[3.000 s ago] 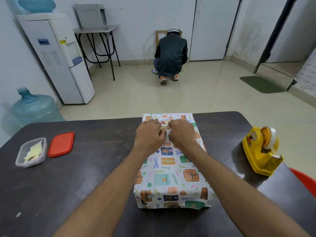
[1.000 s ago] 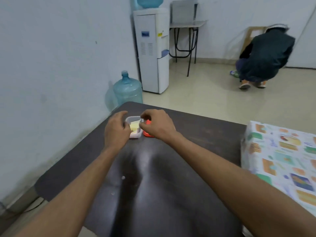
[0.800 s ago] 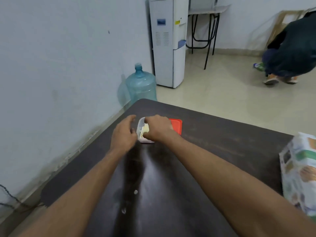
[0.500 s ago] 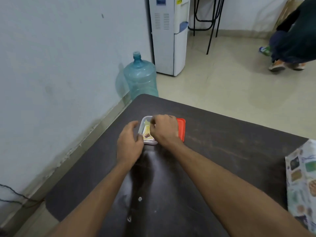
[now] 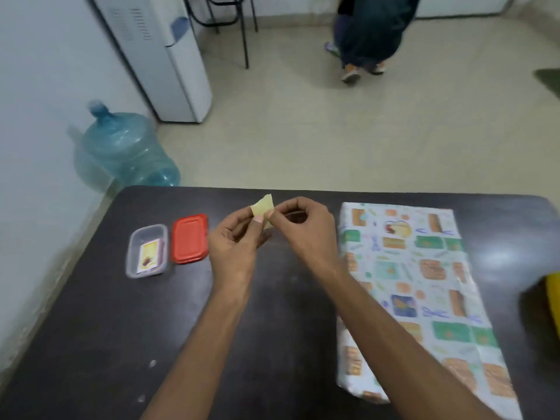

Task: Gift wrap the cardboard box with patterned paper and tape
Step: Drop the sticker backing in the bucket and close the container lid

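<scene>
The box wrapped in patterned paper (image 5: pixel 418 283) lies on the right part of the dark table (image 5: pixel 91 328). Left of it, above the table, my left hand (image 5: pixel 239 247) and my right hand (image 5: pixel 306 228) both pinch one small pale yellow slip of paper (image 5: pixel 263 207) between thumb and fingers. Neither hand touches the wrapped box.
A clear plastic container (image 5: pixel 147 250) with a small card in it sits at the table's left, its red lid (image 5: pixel 190 238) beside it. A yellow tape dispenser (image 5: pixel 553 295) shows at the right edge. On the floor: a water bottle (image 5: pixel 127 153), a dispenser (image 5: pixel 163 56), a crouching person (image 5: pixel 369 31).
My hands left the wrapped box, reached into the clear container, and lifted a yellow slip out of it. Both hands now hold it up between the container and the box.
</scene>
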